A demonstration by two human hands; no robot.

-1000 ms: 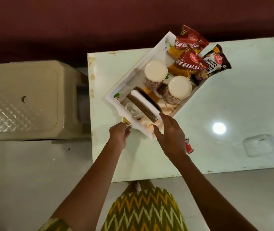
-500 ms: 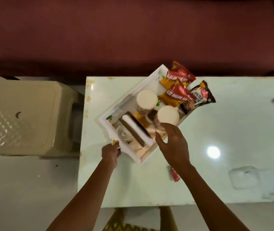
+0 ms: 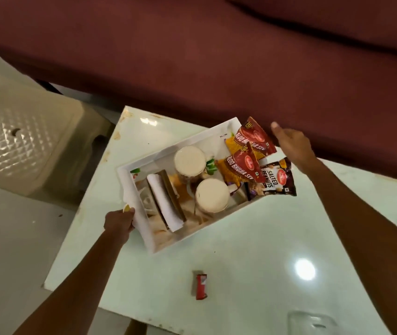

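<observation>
Left hand point(image 3: 119, 223) is curled round the near short end of the tray point(image 3: 139, 218), thumb over the rim. Right hand point(image 3: 291, 146) is open, fingers spread, holding nothing, and hovers just past the far end, beside the red packets point(image 3: 253, 139). The tray sits on the table point(image 3: 241, 274) and runs diagonally away from the left grip. Looks like a two-handed lift: get the right hand onto the far rim, clear of the overhanging packets, then raise both ends level, since two cups point(image 3: 212, 195) stand mid-tray between the hands and could tip
</observation>
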